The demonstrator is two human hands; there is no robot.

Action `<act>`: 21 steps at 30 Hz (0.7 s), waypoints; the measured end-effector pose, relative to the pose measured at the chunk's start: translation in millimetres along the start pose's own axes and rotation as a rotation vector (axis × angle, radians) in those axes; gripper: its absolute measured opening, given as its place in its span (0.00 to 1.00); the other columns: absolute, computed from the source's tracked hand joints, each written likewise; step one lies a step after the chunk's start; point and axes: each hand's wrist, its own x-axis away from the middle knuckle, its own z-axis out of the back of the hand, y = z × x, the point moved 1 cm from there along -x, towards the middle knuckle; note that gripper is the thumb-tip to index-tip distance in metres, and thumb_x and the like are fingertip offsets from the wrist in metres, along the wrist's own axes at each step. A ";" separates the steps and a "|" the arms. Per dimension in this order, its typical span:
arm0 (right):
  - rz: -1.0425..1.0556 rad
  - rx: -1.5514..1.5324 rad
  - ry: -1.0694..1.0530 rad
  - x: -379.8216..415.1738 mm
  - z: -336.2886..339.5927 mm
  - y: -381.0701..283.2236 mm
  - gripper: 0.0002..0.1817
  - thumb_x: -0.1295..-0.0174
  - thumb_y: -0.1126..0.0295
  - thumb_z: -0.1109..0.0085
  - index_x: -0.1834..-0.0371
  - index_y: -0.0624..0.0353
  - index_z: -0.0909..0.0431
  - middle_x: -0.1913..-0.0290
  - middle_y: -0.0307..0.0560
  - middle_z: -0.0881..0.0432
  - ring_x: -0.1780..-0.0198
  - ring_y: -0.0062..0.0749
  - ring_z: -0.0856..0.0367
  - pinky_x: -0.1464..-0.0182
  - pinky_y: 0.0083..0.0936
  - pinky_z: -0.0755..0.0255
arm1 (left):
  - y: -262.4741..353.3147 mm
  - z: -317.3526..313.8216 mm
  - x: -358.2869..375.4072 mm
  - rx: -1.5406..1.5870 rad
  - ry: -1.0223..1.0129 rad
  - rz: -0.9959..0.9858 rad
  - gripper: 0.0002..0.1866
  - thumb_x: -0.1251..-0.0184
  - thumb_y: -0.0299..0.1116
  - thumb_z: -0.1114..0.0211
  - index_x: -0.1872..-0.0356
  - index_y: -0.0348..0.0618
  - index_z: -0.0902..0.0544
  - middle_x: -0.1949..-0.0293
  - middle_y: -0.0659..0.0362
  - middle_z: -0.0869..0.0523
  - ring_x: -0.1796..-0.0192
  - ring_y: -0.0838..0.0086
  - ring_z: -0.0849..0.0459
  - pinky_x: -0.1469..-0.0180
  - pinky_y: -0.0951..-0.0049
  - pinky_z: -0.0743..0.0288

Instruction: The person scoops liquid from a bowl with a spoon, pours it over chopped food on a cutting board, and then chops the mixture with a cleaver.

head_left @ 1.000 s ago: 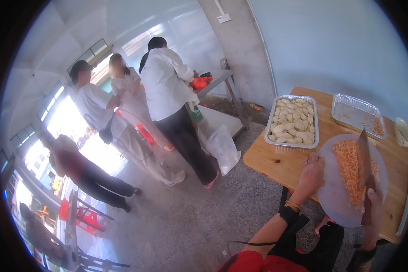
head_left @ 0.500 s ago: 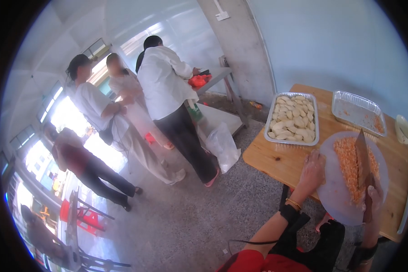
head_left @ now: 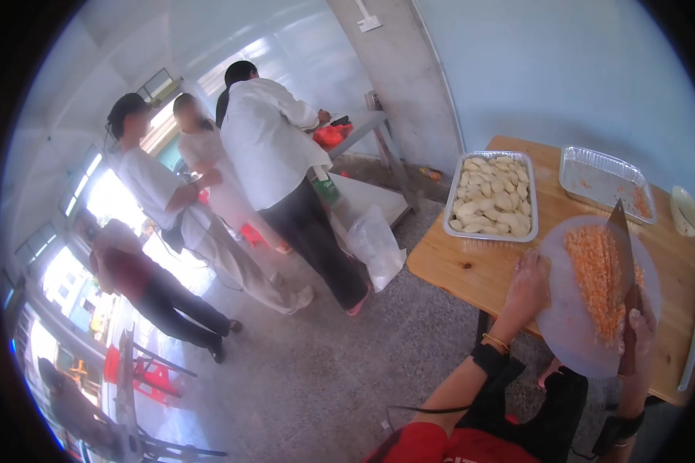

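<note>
My right hand [head_left: 639, 333] is closed around the handle of a cleaver [head_left: 621, 239]. Its broad blade stands on edge in a heap of finely chopped orange food [head_left: 592, 270]. The heap lies on a round, whitish cutting board [head_left: 565, 318]. At the board's left edge my left hand [head_left: 528, 284] grips the rim, fingers curled and partly hidden. Beyond that hand, a foil tray [head_left: 449, 224] holds many pale dumplings [head_left: 493, 197]. A second foil tray [head_left: 604, 184], with a few orange scraps inside, sits behind the board.
The wooden table [head_left: 459, 266] stands against a pale wall. A small white bowl [head_left: 686, 212] sits at its far right, with a pale strip [head_left: 693, 336] along the right edge. Several people stand on the left, one leaning over a metal table [head_left: 363, 127]. A plastic bag [head_left: 374, 247] is on the floor.
The view has shifted slightly. The cleaver has moved to the right side of the heap, and more of the chopped food shows on its left. My left hand stays at the board's edge.
</note>
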 end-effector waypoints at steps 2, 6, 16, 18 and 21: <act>-0.137 0.149 0.048 0.9 14.3 6.0 0.35 0.43 0.66 0.47 0.34 0.74 0.44 0.44 0.52 0.28 0.47 0.30 0.26 0.48 0.21 0.31 | 1.4 1.9 0.7 0.012 0.026 -0.008 0.18 0.48 0.23 0.46 0.52 0.32 0.29 0.46 0.42 0.29 0.38 0.51 0.32 0.36 0.54 0.41; -0.025 0.089 0.078 -0.1 19.7 12.6 0.35 0.42 0.67 0.48 0.34 0.73 0.45 0.43 0.53 0.29 0.48 0.29 0.25 0.48 0.20 0.30 | 1.6 5.4 -0.1 0.016 0.027 -0.002 0.17 0.47 0.23 0.46 0.53 0.32 0.29 0.46 0.42 0.28 0.38 0.51 0.32 0.36 0.53 0.41; -0.041 0.157 0.122 -4.7 8.4 18.3 0.35 0.42 0.62 0.46 0.34 0.72 0.43 0.76 0.39 0.27 0.85 0.16 0.32 0.86 0.11 0.38 | 0.3 5.2 0.0 0.046 0.005 -0.004 0.18 0.48 0.23 0.46 0.53 0.32 0.29 0.46 0.42 0.29 0.37 0.51 0.33 0.35 0.53 0.41; -0.013 0.113 0.168 -4.5 2.8 15.2 0.36 0.43 0.61 0.45 0.35 0.72 0.43 0.75 0.39 0.26 0.85 0.15 0.32 0.86 0.11 0.38 | -1.1 3.6 0.0 0.029 -0.017 -0.005 0.20 0.48 0.24 0.45 0.50 0.31 0.30 0.45 0.42 0.30 0.38 0.50 0.33 0.35 0.54 0.42; 0.013 0.079 0.219 -0.7 -5.9 6.9 0.36 0.43 0.60 0.44 0.35 0.72 0.42 0.75 0.38 0.26 0.85 0.14 0.32 0.86 0.11 0.39 | 0.0 3.3 -0.5 0.020 -0.023 0.002 0.22 0.48 0.25 0.44 0.49 0.30 0.30 0.45 0.41 0.30 0.38 0.49 0.33 0.35 0.55 0.42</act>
